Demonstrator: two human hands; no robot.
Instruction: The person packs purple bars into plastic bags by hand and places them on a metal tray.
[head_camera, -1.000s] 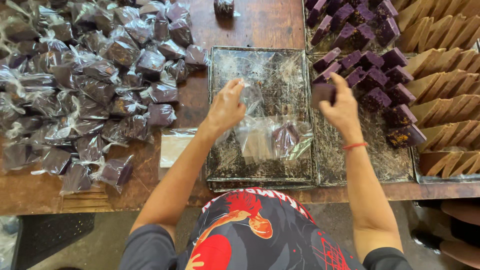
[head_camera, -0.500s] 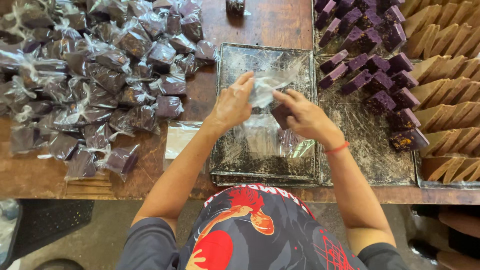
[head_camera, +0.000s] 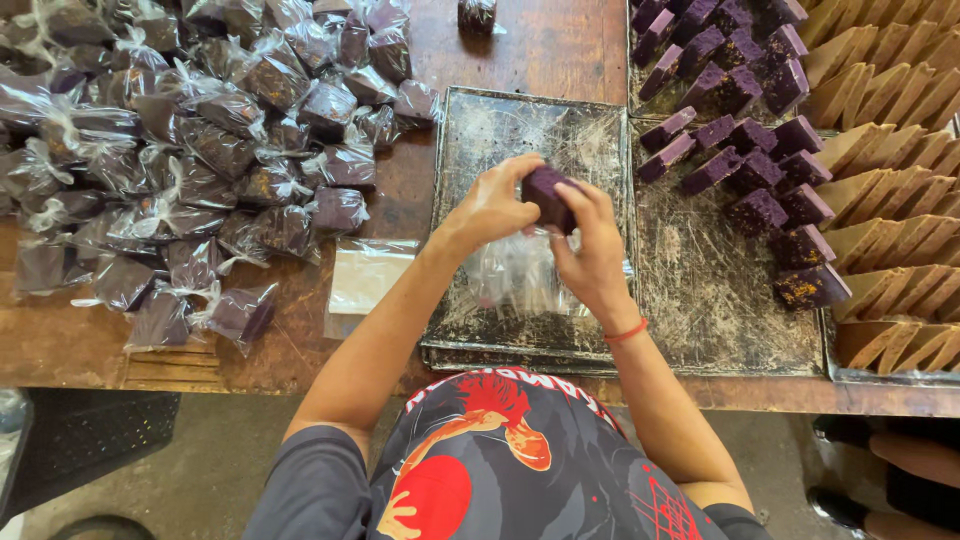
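Spreading across the whole upper part of the view, a worn wooden table (head_camera: 560, 45) carries everything else, its front edge running just above the person's patterned shirt. Next in bulk is the heap of bagged purple pieces (head_camera: 180, 150) on the left, clear wrappers twisted shut and piled loosely toward the table's edge. On the right sits a metal tray (head_camera: 720, 310) scattered with crumbs, holding rows of bare purple blocks (head_camera: 745, 130) in its upper half; beyond it, at the far right, another tray holds tan wedge-shaped slices (head_camera: 900, 200) standing in tight rows. In the middle lies an empty dark baking tray (head_camera: 520, 130), scratched and stained, directly under both hands. A flat stack of clear plastic bags (head_camera: 368, 275) rests on the wood just left of that tray. The left hand (head_camera: 490, 205) and the right hand (head_camera: 590, 255), the latter with a red band at the wrist, meet above the dark tray; both are closed around a single purple block (head_camera: 548, 192), fingers pinching it from either side. A crumpled clear bag (head_camera: 515, 280) hangs below the two hands; which hand grips it I cannot tell
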